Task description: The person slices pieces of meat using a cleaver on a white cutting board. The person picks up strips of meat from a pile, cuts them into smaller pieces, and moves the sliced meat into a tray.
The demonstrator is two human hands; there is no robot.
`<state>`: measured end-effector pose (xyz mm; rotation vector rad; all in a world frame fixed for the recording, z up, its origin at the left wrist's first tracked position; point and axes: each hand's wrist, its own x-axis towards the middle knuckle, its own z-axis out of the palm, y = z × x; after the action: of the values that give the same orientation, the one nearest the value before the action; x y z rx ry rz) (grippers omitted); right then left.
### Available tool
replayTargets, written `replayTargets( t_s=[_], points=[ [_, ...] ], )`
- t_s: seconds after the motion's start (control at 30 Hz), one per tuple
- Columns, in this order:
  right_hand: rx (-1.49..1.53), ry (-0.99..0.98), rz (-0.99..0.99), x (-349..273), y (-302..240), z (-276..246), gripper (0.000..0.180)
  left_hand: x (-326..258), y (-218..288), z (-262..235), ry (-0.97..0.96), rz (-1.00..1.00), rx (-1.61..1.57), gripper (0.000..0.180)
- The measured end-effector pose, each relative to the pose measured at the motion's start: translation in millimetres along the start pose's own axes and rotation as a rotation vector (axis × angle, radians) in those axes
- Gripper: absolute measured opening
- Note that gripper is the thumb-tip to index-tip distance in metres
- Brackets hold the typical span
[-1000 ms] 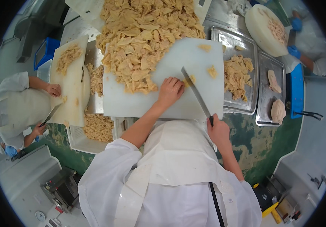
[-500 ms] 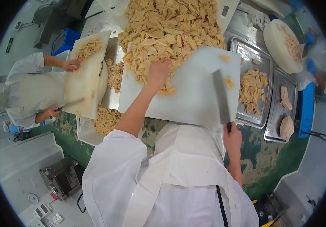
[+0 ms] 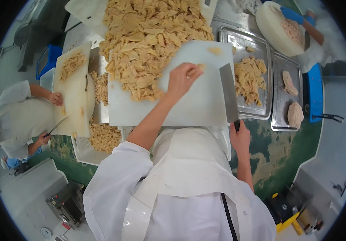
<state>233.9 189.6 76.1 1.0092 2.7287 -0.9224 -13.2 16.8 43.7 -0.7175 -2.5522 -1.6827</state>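
My left hand [image 3: 184,80] is over the white cutting board [image 3: 165,114], fingers pinched together. At its fingertips shows a small yellowish piece of chicken skin [image 3: 201,67]; most of what the fingers hold is hidden. In my right hand [image 3: 240,135] is the black handle of a cleaver [image 3: 230,92], its broad blade pointing away from me along the board's right edge. Another small skin piece [image 3: 214,50] lies near the board's far right corner. A large heap of chicken skin pieces [image 3: 148,44] covers the board's far left part and spreads beyond it.
On the right stand a metal tray [image 3: 264,110] of skin pieces and another tray [image 3: 277,124] with two pale meat pieces. At left, a co-worker [image 3: 24,108] cuts with a knife on a board [image 3: 72,114]. A white crate [image 3: 85,156] sits below. A blue-gloved co-worker [image 3: 292,16] works far right.
My left hand has left the heap's near edge and moved right over the bare board. The cleaver has shifted right to the board's edge. The whole view has shifted.
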Motion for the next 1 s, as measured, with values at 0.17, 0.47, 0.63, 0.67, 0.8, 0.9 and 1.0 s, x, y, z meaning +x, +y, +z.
replayTargets(
  t_s=[0.17, 0.47, 0.63, 0.67, 0.8, 0.9, 1.0],
  points=[
    [0.001, -0.012, 0.008, 0.4, -3.3, -4.4, 0.028, -42.1, -24.3, 30.8, -0.241, 0.359, 0.51, 0.025],
    [-0.194, -0.077, -0.264, -2.4, -24.9, -9.2, 0.019, -56.7, -37.1, 30.7, -0.048, 0.234, 0.274, 0.013],
    [-0.335, -0.149, -0.342, -0.4, -14.8, -24.8, 0.021, -56.9, -37.3, 32.3, -0.051, 0.321, 0.376, 0.008],
    [-0.333, -0.17, -0.344, 0.1, -14.0, -26.2, 0.021, -57.5, -37.7, 31.1, -0.046, 0.316, 0.384, 0.008],
    [-0.34, -0.166, -0.359, 21.4, -27.1, 12.1, 0.021, -56.4, -34.4, 32.1, -0.048, 0.322, 0.368, 0.008],
    [-0.281, -0.1, -0.421, 48.0, -56.5, 30.7, 0.021, -55.6, -30.5, 32.6, -0.061, 0.337, 0.387, 0.009],
    [-0.249, -0.138, -0.433, 55.3, -58.9, 27.5, 0.021, -57.3, -24.1, 31.5, -0.068, 0.339, 0.458, 0.01]
  ],
)
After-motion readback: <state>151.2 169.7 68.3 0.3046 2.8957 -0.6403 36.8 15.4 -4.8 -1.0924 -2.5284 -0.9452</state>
